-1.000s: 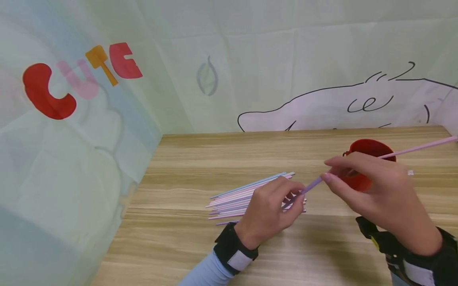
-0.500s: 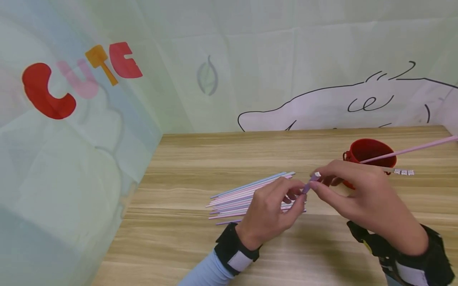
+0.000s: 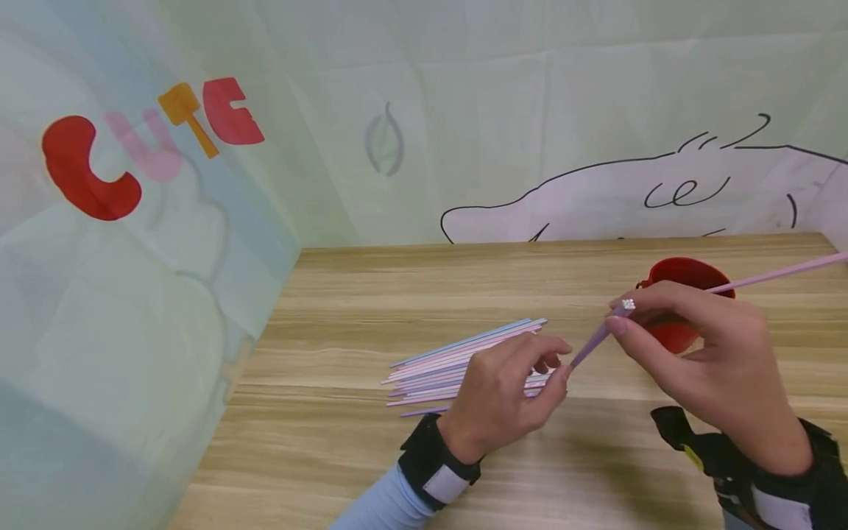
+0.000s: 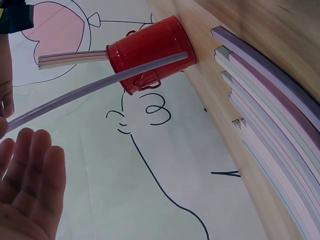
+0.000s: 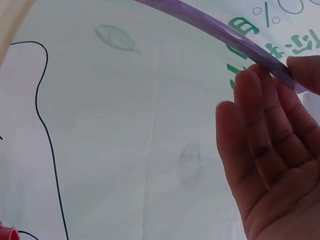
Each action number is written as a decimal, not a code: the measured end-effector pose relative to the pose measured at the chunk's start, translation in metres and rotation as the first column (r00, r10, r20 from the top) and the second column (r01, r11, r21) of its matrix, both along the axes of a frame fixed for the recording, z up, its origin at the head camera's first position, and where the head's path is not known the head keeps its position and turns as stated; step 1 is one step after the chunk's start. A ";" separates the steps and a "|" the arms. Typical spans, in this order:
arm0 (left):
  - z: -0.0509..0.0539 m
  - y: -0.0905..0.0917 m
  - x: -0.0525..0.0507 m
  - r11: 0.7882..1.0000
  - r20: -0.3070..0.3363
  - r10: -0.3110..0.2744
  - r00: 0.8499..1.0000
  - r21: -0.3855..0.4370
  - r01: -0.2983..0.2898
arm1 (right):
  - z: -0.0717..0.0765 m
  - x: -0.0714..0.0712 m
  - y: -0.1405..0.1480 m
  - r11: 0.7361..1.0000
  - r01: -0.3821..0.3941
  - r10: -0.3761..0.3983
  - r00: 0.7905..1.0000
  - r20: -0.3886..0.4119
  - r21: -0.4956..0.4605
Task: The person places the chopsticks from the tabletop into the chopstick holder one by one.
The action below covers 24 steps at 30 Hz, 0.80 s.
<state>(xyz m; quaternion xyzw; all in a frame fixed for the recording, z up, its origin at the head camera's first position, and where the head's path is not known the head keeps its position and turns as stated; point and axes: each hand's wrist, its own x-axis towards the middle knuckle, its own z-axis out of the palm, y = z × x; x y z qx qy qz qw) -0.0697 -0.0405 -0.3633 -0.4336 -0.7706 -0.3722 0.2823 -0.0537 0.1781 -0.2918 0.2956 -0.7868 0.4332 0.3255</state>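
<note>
My right hand (image 3: pixel 709 368) pinches a slim purple stick (image 3: pixel 592 342) near its white-patterned end, between thumb and fingers. The right wrist view shows the same purple stick (image 5: pixel 215 30) stretching away to the upper left. My left hand (image 3: pixel 506 379) is close to the stick's lower part, index finger and thumb apart; whether the thumb touches it I cannot tell. Left fingers (image 4: pixel 35 180) look loosely extended in the left wrist view. A red cup (image 4: pixel 150 52) with small handles stands behind the right hand, partly hidden, holding pale pink sticks (image 4: pixel 75 59).
Several pink, purple and blue sticks (image 3: pixel 430 372) lie side by side on the wooden table (image 3: pixel 331 294), partly under the left hand. One pink stick (image 3: pixel 788 271) leans out of the cup to the right. A printed cloth (image 3: pixel 464 110) hangs behind.
My right hand first came toward the left hand, then drew back up and right with the stick. The left index finger and thumb, pinching the stick before, are now spread.
</note>
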 end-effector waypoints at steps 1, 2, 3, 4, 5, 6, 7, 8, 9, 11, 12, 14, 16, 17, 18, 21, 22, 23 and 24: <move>0.000 0.000 0.000 1.000 -0.004 0.004 1.000 -0.004 -0.004 | 0.001 0.000 0.001 1.000 0.008 -0.008 1.000 -0.005 -0.012; -0.001 0.000 0.000 1.000 -0.005 0.009 1.000 -0.008 -0.009 | 0.001 0.001 0.002 0.999 0.014 -0.014 1.000 -0.007 -0.030; -0.001 0.000 0.000 1.000 -0.005 0.013 1.000 -0.012 -0.013 | 0.002 0.001 0.003 0.999 0.023 -0.023 1.000 -0.001 -0.044; -0.001 0.000 -0.001 1.000 -0.007 0.016 1.000 -0.016 -0.016 | 0.004 0.002 0.003 0.998 0.030 -0.030 1.000 0.008 -0.057; -0.002 0.000 -0.001 1.000 -0.010 0.020 1.000 -0.022 -0.020 | 0.004 0.003 0.004 0.996 0.035 -0.034 0.999 0.013 -0.076; -0.003 0.001 -0.001 0.999 -0.012 0.025 1.000 -0.029 -0.025 | 0.005 0.003 0.005 0.994 0.043 -0.042 0.999 0.014 -0.096; -0.003 0.001 -0.001 0.999 -0.014 0.031 0.999 -0.039 -0.032 | 0.005 0.003 0.005 0.991 0.045 -0.044 0.999 0.011 -0.128; -0.004 0.001 -0.001 0.998 -0.013 0.037 0.999 -0.048 -0.038 | 0.005 0.002 0.005 0.986 0.048 -0.047 0.999 0.011 -0.160; -0.004 0.001 -0.001 0.997 -0.012 0.042 0.999 -0.059 -0.042 | 0.005 0.002 0.006 0.981 0.058 -0.057 0.998 0.013 -0.186; -0.006 0.002 -0.001 0.996 -0.003 0.047 0.999 -0.080 -0.047 | 0.005 0.002 0.009 0.970 0.098 -0.097 0.995 0.016 -0.223; -0.007 0.002 -0.001 0.995 0.002 0.048 0.999 -0.090 -0.048 | 0.004 0.002 0.010 0.964 0.120 -0.119 0.993 0.018 -0.236; -0.008 0.003 -0.001 0.993 0.011 0.050 0.999 -0.108 -0.048 | 0.004 0.003 0.013 0.955 0.161 -0.159 0.987 0.027 -0.251; -0.009 0.003 -0.001 0.991 0.015 0.054 0.998 -0.127 -0.052 | 0.004 0.004 0.016 0.947 0.202 -0.199 0.979 0.036 -0.249; -0.010 0.003 -0.001 0.989 0.016 0.058 0.998 -0.136 -0.055 | 0.004 0.004 0.017 0.945 0.213 -0.211 0.977 0.038 -0.247; -0.011 0.003 -0.001 0.988 0.017 0.061 0.998 -0.145 -0.058 | 0.005 0.004 0.017 0.943 0.222 -0.219 0.975 0.039 -0.248; -0.014 0.004 -0.001 0.979 0.011 0.082 0.997 -0.187 -0.078 | 0.006 0.004 0.018 0.935 0.208 -0.210 0.977 0.025 -0.286; -0.015 0.004 -0.001 0.976 0.009 0.088 0.996 -0.203 -0.085 | 0.006 0.003 0.017 0.933 0.197 -0.201 0.979 0.019 -0.302; -0.016 0.004 0.000 0.971 0.004 0.098 0.995 -0.220 -0.095 | 0.007 0.003 0.017 0.931 0.191 -0.197 0.980 0.013 -0.313; -0.017 0.004 0.000 0.966 0.002 0.105 0.994 -0.237 -0.102 | 0.007 0.003 0.017 0.927 0.185 -0.194 0.981 0.005 -0.326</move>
